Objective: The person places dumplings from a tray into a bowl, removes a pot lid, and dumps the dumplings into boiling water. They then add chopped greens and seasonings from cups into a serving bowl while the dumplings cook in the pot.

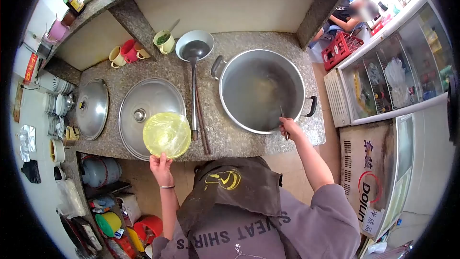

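My left hand (162,167) pinches the near rim of a yellow bowl (166,135) wrapped in clear plastic, holding it over the front edge of a metal lid (129,97). At the right front rim of a large two-handled pot (224,97), my right hand (290,128) is closed round a thin utensil (281,111). Its far end is lost in the pot, where cloudy greyish liquid (258,86) fills the inside. Between lid and pot lie a long-handled ladle (193,86), its head in a white bowl (203,36), and a pair of long chopsticks (201,115).
Another domed lid (93,110) is at the counter's left. Along the back stand several mugs (128,51) and a cup of chopped greens (164,42). Stacked plates (50,108) line the left. To the right are a glass-door fridge (383,76), a red crate (339,50) and a seated person (347,21).
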A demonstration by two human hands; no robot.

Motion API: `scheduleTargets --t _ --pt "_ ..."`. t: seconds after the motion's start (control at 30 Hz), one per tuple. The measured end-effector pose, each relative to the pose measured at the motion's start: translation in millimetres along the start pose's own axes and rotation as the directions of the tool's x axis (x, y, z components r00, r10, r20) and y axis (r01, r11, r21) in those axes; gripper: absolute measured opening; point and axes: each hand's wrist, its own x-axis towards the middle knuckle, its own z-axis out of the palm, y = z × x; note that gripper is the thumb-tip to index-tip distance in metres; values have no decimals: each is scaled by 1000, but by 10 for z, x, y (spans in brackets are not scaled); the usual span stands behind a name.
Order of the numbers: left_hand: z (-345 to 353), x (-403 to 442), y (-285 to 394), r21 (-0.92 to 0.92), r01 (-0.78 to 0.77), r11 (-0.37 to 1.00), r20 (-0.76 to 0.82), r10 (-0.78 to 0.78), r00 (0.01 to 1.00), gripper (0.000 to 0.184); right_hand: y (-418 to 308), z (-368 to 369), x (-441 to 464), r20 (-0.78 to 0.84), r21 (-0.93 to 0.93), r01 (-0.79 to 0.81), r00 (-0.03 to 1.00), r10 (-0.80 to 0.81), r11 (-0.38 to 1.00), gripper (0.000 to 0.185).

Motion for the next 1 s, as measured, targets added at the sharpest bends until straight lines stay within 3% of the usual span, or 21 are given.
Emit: scheduleTargets --t 0.33,0.43,0.7,0.9,1.0 --pt "-94 -5 -19 -24 17 1000 -11 -17 1000 9 140 174 -143 127 176 -183 979 162 967 22" --pt "-137 -4 -55 -23 22 1000 -17 -22 1000 9 195 138 -208 163 205 -130 982 97 970 18" --pt "-131 -61 -58 -18 39 999 -16 -39 999 9 146 214 -209 -123 184 124 987 -102 975 19" --pt "-162 -103 -56 -37 27 999 -17 -27 999 9 33 235 213 -119 81 160 982 -149 984 22" --pt "-210 -138 -58 -40 23 999 -45 -25 999 9 46 305 379 -124 116 169 980 -154 979 22"
